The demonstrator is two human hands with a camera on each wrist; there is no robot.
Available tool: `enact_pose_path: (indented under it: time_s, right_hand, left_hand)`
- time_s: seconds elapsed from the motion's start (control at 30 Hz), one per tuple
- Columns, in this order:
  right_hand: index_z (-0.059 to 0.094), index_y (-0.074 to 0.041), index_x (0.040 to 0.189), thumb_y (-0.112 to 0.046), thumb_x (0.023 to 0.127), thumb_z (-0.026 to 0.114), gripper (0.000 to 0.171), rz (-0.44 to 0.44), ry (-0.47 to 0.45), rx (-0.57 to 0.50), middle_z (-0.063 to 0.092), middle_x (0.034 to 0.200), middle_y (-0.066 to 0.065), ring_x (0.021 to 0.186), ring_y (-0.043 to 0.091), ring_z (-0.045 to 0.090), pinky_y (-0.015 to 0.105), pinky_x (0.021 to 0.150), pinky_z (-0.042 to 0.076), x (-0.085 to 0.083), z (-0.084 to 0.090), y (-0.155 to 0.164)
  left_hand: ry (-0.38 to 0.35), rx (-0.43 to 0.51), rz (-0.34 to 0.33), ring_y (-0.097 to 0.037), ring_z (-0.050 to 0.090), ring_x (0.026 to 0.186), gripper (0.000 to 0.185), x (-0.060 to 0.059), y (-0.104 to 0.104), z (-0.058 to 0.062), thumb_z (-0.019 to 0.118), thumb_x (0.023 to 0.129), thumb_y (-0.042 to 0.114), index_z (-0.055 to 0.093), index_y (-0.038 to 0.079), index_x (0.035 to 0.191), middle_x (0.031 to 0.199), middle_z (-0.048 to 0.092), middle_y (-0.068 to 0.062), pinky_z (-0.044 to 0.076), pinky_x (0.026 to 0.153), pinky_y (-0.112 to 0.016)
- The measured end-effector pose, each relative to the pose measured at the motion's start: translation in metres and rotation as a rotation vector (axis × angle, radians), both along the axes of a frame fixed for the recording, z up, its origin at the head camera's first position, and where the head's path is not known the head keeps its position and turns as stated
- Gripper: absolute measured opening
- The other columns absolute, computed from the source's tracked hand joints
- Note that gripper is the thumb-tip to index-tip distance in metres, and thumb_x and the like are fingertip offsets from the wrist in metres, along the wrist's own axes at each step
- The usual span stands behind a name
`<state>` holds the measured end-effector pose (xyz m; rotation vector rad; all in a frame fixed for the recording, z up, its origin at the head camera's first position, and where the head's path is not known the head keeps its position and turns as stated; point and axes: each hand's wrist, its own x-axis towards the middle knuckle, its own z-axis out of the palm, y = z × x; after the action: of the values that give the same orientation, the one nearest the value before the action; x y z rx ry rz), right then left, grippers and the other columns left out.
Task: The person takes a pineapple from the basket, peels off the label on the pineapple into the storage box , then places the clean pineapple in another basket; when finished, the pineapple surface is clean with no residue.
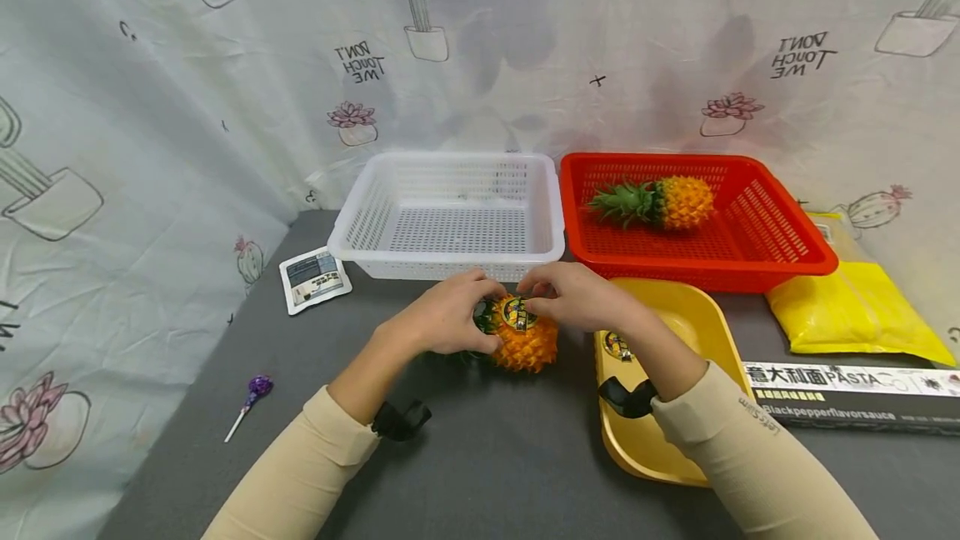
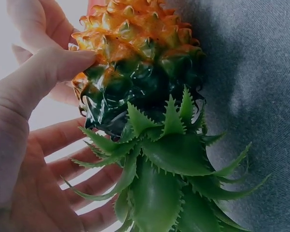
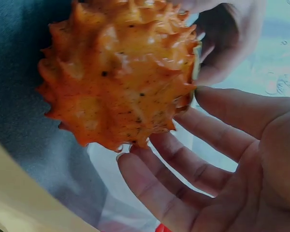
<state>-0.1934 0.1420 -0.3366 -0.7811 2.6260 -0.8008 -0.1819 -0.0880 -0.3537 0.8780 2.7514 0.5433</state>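
An orange artificial pineapple (image 1: 528,347) with green leaves (image 2: 169,154) lies on the grey table. My left hand (image 1: 448,312) holds its side near the leaf end, thumb (image 2: 75,63) on the spiky skin. A round black-and-yellow sticker (image 1: 517,314) is on its upper side. At that sticker's edge, my right hand (image 1: 572,294) pinches with thumb and index finger; its other fingers (image 3: 159,186) lie close along the fruit's rounded end. A similar sticker (image 1: 618,346) is in the yellow tray (image 1: 716,340), by its left side.
Behind stand a white basket (image 1: 450,267) and a red basket (image 1: 697,273) with another pineapple (image 1: 686,202). A yellow bag (image 1: 862,311) and a pasta box (image 1: 855,398) lie right. Left are a white packet (image 1: 315,280) and a purple lollipop (image 1: 258,387).
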Motion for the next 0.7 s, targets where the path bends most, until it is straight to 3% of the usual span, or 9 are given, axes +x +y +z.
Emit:
enact_pose_path:
  time_s: [0.37, 0.53, 0.7]
  right_hand:
    - [0.075, -0.010, 0.111, -0.020, 0.097, 0.071, 0.018, 0.030, 0.047, -0.007, 0.072, 0.098, 0.004, 0.086, 0.020, 0.062, 0.033, 0.076, 0.054, -0.0017, -0.0021, -0.0010]
    - [0.073, -0.010, 0.106, -0.018, 0.093, 0.076, 0.016, 0.000, 0.114, -0.022, 0.072, 0.098, 0.005, 0.090, 0.021, 0.064, 0.038, 0.082, 0.057, 0.0007, -0.0013, -0.0031]
    - [0.072, -0.010, 0.100, -0.016, 0.090, 0.079, 0.013, -0.038, 0.117, -0.049, 0.073, 0.090, 0.004, 0.081, 0.018, 0.065, 0.034, 0.076, 0.058, 0.0047, 0.0003, -0.0059]
  left_hand:
    - [-0.004, -0.005, 0.019, -0.020, 0.057, 0.110, 0.063, 0.0024, -0.0008, -0.0003, 0.080, 0.082, 0.035, 0.063, 0.016, 0.139, 0.127, 0.059, -0.001, 0.051, 0.097, -0.042]
    - [0.014, -0.003, 0.011, -0.020, 0.058, 0.108, 0.065, 0.0049, 0.0008, 0.0006, 0.081, 0.081, 0.035, 0.062, 0.016, 0.140, 0.127, 0.059, -0.002, 0.051, 0.094, -0.041]
    - [0.029, -0.012, 0.002, -0.020, 0.058, 0.106, 0.066, 0.0066, 0.0017, -0.0008, 0.082, 0.082, 0.035, 0.062, 0.015, 0.141, 0.126, 0.060, -0.003, 0.051, 0.094, -0.041]
